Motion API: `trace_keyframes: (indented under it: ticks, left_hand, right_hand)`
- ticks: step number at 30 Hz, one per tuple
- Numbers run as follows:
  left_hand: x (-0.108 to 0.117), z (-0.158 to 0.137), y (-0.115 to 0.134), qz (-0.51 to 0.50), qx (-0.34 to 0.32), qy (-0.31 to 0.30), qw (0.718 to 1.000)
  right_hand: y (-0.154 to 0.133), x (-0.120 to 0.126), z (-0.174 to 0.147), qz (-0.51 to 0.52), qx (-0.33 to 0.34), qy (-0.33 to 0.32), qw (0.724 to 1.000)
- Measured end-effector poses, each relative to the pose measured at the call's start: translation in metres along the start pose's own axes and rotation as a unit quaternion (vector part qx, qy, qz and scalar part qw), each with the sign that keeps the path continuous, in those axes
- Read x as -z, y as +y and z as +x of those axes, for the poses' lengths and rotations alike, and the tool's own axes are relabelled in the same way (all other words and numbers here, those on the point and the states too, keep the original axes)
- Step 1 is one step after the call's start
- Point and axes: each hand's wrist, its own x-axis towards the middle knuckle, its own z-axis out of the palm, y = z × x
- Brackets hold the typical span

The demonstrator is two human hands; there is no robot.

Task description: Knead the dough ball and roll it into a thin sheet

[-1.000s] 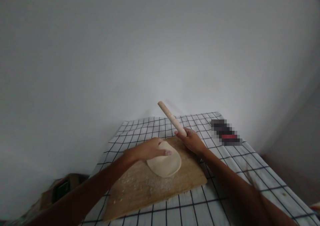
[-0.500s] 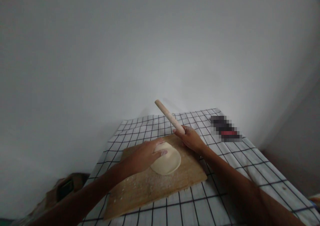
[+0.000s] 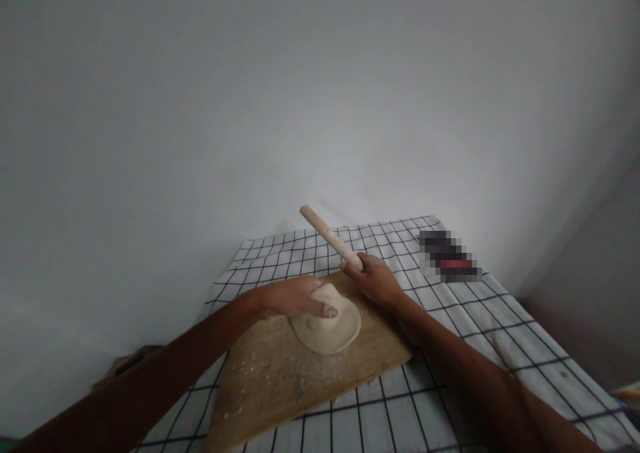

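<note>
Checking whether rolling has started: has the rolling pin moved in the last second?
Yes. Against the wooden board, the rolling pin in the right hand has swung slightly left, its far tip lying nearer the cloth's left edge.

pale flat dough disc (image 3: 327, 323), wooden rolling pin (image 3: 330, 237) raised

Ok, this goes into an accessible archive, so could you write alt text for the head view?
A left hand presses a flat round pale dough on a floured wooden board, while the right hand grips a wooden rolling pin raised above a black-checked white cloth.
</note>
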Motion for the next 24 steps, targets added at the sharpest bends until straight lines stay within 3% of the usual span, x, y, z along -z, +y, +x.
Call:
trace_keyframes:
  ticks: [2,6,14,24]
  left_hand:
    - [-0.002,0.001,0.002,0.063,-0.006,0.033,0.997]
    - [-0.010,-0.001,0.003,0.124,-0.082,0.082,0.985]
    - [-0.015,-0.014,0.002,0.054,-0.107,0.075,0.990]
    - [-0.014,0.001,-0.010,0.034,-0.088,0.115,0.989]
  right_hand:
    - [0.000,0.001,0.000,0.000,0.002,-0.002,1.000]
    - [0.000,0.002,0.000,0.000,0.005,-0.002,1.000]
    - [0.001,0.000,0.001,-0.001,0.002,-0.005,1.000]
    - [-0.001,0.002,0.000,-0.004,0.004,-0.012,1.000]
